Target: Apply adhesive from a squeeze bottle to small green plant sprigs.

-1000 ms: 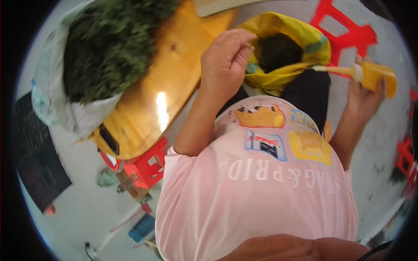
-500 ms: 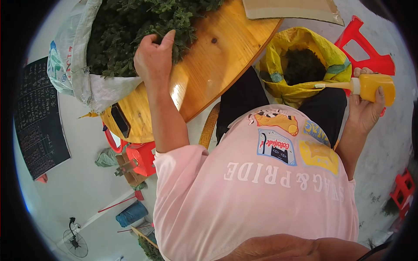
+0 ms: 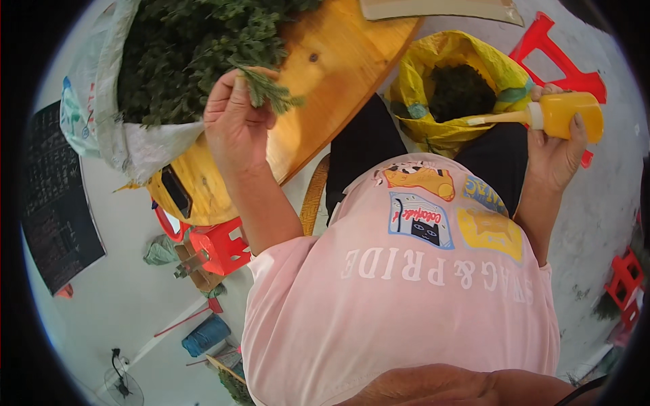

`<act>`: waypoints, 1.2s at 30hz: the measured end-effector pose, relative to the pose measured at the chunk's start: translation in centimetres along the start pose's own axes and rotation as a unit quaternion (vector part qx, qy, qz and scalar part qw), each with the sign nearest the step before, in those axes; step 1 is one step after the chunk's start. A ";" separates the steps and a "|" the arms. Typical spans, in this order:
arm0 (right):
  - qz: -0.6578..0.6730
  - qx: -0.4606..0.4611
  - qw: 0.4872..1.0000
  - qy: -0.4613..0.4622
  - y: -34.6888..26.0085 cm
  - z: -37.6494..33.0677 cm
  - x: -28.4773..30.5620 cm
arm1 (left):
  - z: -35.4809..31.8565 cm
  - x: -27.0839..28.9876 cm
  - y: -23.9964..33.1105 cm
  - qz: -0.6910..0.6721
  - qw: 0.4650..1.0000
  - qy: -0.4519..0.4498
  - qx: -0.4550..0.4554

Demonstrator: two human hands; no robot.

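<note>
Left hand [image 3: 233, 125] pinches a green herb sprig [image 3: 271, 91], now lifted from the sack [image 3: 101, 128]; right hand [image 3: 555, 152] grips a yellow-handled knife [image 3: 548, 116].

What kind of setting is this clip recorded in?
Probably an informal sorting spot for leafy greens, perhaps a home yard or small workshop: a white sack of green sprigs on a round wooden table, a yellow bag holding more, red plastic stools on bare concrete.

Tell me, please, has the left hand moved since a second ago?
Yes. The left hand has swung from the yellow bag across the wooden table to the sack of greens, and now pinches a sprig.
</note>
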State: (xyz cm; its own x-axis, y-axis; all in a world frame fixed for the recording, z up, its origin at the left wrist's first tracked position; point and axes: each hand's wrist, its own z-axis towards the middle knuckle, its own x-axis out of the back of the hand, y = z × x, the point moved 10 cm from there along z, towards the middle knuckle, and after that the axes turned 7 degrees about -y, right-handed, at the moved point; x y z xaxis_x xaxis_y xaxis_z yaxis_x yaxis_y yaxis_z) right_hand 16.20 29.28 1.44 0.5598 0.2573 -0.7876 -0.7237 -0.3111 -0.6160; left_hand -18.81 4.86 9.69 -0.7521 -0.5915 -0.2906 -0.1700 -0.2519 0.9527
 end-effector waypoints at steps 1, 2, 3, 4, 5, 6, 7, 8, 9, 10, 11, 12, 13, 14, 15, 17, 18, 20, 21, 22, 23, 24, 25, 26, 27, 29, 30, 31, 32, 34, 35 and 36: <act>0.022 -0.003 1.000 -0.022 0.2 0.1 -0.3 | -0.3 -1.5 -1.2 -0.045 0.998 -0.037 0.020; 0.044 -0.006 0.998 -0.042 0.2 0.1 -0.8 | -0.6 -2.3 -2.7 -0.072 0.996 -0.040 0.032; 0.055 -0.005 0.996 -0.062 0.1 0.1 -1.4 | -0.9 -3.5 -3.8 -0.075 0.996 -0.027 0.049; 0.045 -0.002 0.998 -0.053 -0.1 0.3 -1.2 | -1.2 -4.6 -4.8 -0.077 0.995 -0.014 0.069; 0.079 0.003 0.993 -0.083 -0.2 0.4 -1.7 | -1.1 -5.1 -5.8 -0.086 0.993 -0.020 0.079; 0.111 0.008 0.987 -0.113 -0.5 0.4 -2.3 | -1.1 -7.1 -7.1 -0.138 0.979 -0.102 0.109; 0.102 0.008 0.989 -0.104 -0.7 0.4 -2.5 | -1.6 -9.1 -7.9 -0.188 0.956 -0.179 0.137; 0.105 -0.015 0.983 -0.152 -0.7 0.4 -4.3 | -1.9 -9.8 -8.3 -0.196 0.953 -0.180 0.145; 0.108 -0.040 0.973 -0.200 -0.7 0.1 -5.9 | -1.9 -10.1 -8.7 -0.162 0.961 -0.156 0.162; 0.102 -0.037 0.975 -0.193 -1.2 0.2 -6.2 | -1.8 -10.4 -9.0 -0.126 0.967 -0.136 0.178; 0.124 -0.049 0.966 -0.220 -1.6 0.0 -7.1 | -1.9 -11.0 -9.3 -0.127 0.961 -0.140 0.201; 0.146 -0.060 0.956 -0.247 -1.9 -0.4 -7.8 | -2.0 -11.6 -9.6 -0.131 0.959 -0.144 0.208; 0.146 -0.065 0.956 -0.246 -1.5 -0.8 -7.7 | -2.3 -12.0 -10.0 -0.091 0.959 -0.158 0.215; -0.096 0.091 0.961 -0.243 -3.7 -1.7 -7.5 | -2.6 -12.3 -10.5 -0.050 0.958 -0.171 0.222; -0.216 0.162 0.932 -0.243 -4.5 -2.5 -8.0 | -2.8 -12.5 -10.9 -0.050 0.959 -0.167 0.224; -0.436 0.261 0.840 -0.189 -5.2 -4.1 -8.6 | -3.7 -13.4 -13.0 -0.069 0.937 -0.182 0.291; -0.534 0.281 0.782 -0.155 -5.0 -4.5 -8.9 | -3.7 -13.4 -13.3 -0.070 0.936 -0.181 0.295; -0.705 0.310 0.632 -0.087 -4.8 -5.2 -9.6 | -4.4 -14.5 -14.3 -0.083 0.912 -0.218 0.337; -0.776 0.318 0.542 -0.052 -4.7 -5.5 -9.8 | -4.5 -14.6 -14.7 -0.085 0.911 -0.216 0.340; -0.778 0.316 0.541 -0.053 -4.5 -5.5 -9.6 | -4.6 -14.8 -15.1 -0.088 0.909 -0.221 0.341; -0.791 0.308 0.523 -0.080 -3.7 -5.4 -9.6 | -4.7 -14.9 -15.4 -0.091 0.907 -0.225 0.343; -0.803 0.300 0.504 -0.107 -2.8 -5.4 -9.5 | -4.7 -14.9 -15.7 -0.093 0.907 -0.224 0.344; -0.804 0.299 0.502 -0.105 -2.2 -5.4 -9.3 | -4.7 -15.1 -16.1 -0.092 0.902 -0.233 0.351; -0.653 0.262 0.703 -0.105 -2.3 -4.8 -7.8 | -4.7 -15.3 -16.4 -0.091 0.897 -0.242 0.357; -0.563 0.233 0.786 -0.104 -1.8 -4.4 -6.9 | -4.7 -15.4 -16.5 -0.092 0.897 -0.244 0.358; -0.314 0.162 0.933 -0.063 -0.5 -3.4 -4.3 | -4.8 -15.4 -17.0 -0.095 0.891 -0.243 0.371; -0.239 0.135 0.961 -0.047 0.0 -3.0 -3.5 | -4.8 -15.4 -17.2 -0.096 0.891 -0.243 0.372; -0.159 0.111 0.981 -0.026 0.4 -2.6 -2.7 | -4.8 -15.4 -17.4 -0.093 0.891 -0.243 0.372; -0.042 0.041 0.995 -0.074 1.5 -2.0 -3.1 | -4.8 -15.3 -17.5 -0.091 0.891 -0.244 0.373; 0.074 -0.028 0.990 -0.120 2.8 -1.6 -3.9 | -5.0 -15.5 -17.6 -0.090 0.889 -0.239 0.380; 0.047 -0.034 0.989 -0.136 3.0 -1.3 -4.1 | -5.0 -15.5 -17.8 -0.088 0.887 -0.236 0.386; 0.020 -0.039 0.987 -0.152 3.2 -1.1 -4.3 | -5.0 -15.5 -17.9 -0.089 0.887 -0.237 0.386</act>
State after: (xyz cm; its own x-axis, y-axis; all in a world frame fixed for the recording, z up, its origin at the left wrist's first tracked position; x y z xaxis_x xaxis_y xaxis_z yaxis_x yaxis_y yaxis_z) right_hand 11.94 26.19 2.84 0.3762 0.5030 -0.7781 -0.7023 -0.3929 -0.5936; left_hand -0.92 14.74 -3.26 -0.8213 -0.1607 -0.5474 -0.5612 0.3996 0.7248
